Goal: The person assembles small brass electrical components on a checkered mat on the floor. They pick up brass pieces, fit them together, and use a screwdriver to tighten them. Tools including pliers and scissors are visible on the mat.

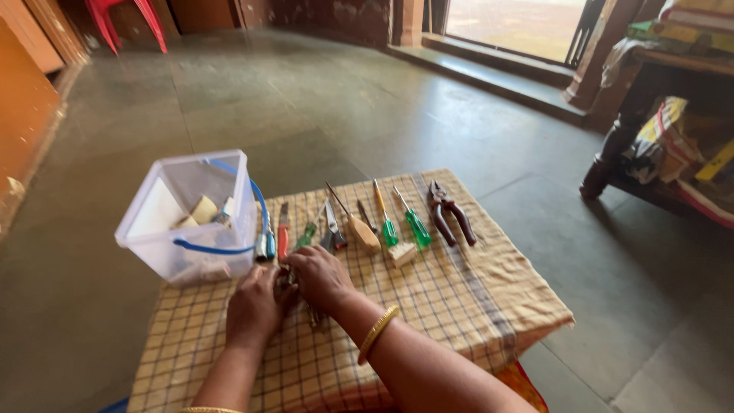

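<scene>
- Two bare forearms entered from the lower edge, below the checked cloth (pixel 459 291), with no sleeves in sight.
- The right hand (pixel 319 277) showed its back, with nothing worn on the visible fingers.
- A yellow, gold-coloured bangle (pixel 378 333) with a ribbed, beaded-looking surface circled the right wrist.
- The left hand (pixel 256 306) also wore no ring that could be seen.
- A thin sliver of a second gold-coloured bangle (pixel 205 410) showed on the left forearm at the cloth's near edge.

a clear plastic tub (pixel 187 218) with a blue handle stands at the far left of the checked cloth (pixel 459 298), holding small pale packets (pixel 202 208). its shape is boxy, wider at the rim. no labels, signs or screens show anywhere.
</scene>
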